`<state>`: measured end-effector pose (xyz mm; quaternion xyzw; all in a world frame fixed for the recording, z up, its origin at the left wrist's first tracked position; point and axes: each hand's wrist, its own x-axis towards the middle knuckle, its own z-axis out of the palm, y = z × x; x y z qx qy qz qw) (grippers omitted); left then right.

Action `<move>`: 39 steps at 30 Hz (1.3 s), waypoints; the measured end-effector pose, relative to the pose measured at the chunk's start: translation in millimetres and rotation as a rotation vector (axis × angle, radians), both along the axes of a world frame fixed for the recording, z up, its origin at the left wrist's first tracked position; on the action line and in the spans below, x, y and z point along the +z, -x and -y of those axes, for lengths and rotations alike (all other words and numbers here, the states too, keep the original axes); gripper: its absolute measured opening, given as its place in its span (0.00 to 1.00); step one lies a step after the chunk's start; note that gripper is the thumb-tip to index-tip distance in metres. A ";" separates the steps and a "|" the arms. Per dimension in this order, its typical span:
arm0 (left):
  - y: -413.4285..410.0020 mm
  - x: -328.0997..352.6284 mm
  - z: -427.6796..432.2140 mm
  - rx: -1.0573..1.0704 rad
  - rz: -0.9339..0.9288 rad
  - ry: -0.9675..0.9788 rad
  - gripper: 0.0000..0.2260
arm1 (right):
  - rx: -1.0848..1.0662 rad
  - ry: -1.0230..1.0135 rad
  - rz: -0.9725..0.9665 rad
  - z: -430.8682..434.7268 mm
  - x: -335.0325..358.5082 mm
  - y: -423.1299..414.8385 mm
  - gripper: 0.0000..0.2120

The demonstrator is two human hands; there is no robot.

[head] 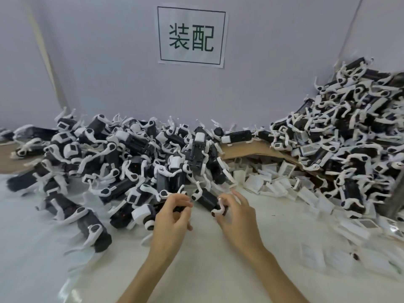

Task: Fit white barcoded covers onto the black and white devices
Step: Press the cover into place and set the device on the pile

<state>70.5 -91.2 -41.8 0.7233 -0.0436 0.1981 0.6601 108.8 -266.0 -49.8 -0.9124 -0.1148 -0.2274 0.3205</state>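
Note:
A big heap of black and white devices (pixel 131 158) with white legs fills the left and middle of the table. My left hand (pixel 175 215) is curled round the dark body of one device (pixel 142 213) at the heap's front edge. My right hand (pixel 236 217) pinches the white leg end of another device (pixel 209 201) that lies just in front of the heap. Loose white barcoded covers (pixel 262 182) lie scattered to the right of my hands. The two hands are close together but do not touch.
A second, taller heap of devices (pixel 349 138) rises at the right on a brown cardboard sheet (pixel 240 149). More white covers (pixel 360 232) spread along the right front. A paper sign (pixel 191 36) hangs on the grey wall. White padding (pixel 43 259) covers the table.

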 end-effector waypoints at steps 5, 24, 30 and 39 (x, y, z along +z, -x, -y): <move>0.6 1.1 0.8 0.001 -0.005 -0.014 0.10 | -0.036 -0.126 0.148 4.0 7.7 7.3 0.08; 3.7 -3.7 -3.3 -0.059 0.073 -0.109 0.08 | -0.081 -1.323 -0.231 30.4 22.2 -2.9 0.07; 8.4 -7.2 8.3 -0.448 0.006 -0.236 0.37 | 0.219 -1.463 -0.576 20.7 18.0 0.7 0.05; 5.5 4.6 6.0 -0.265 0.071 0.129 0.07 | 0.380 -0.809 -0.459 -9.2 20.9 20.4 0.11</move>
